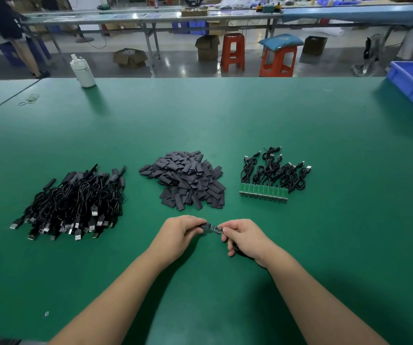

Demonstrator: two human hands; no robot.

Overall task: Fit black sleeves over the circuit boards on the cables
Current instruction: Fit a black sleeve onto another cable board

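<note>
On the green worktop (225, 115), left: a large heap of sleeved cables (76, 200). Centre: loose black sleeves (185, 180). Right: a short row of bare boards (262, 191) outstanding. Left hand (179, 231) pinches one sleeve (204, 228); right hand (244, 235) pinches a circuit board (216, 229), partly inserted.

Even overhead light fell on the green table (200, 125), throwing soft shadows beneath the forearms and behind a white bottle (83, 70). Glare streaked the distant floor. Wide-angle distortion bowed the edges; the background was slightly soft.
</note>
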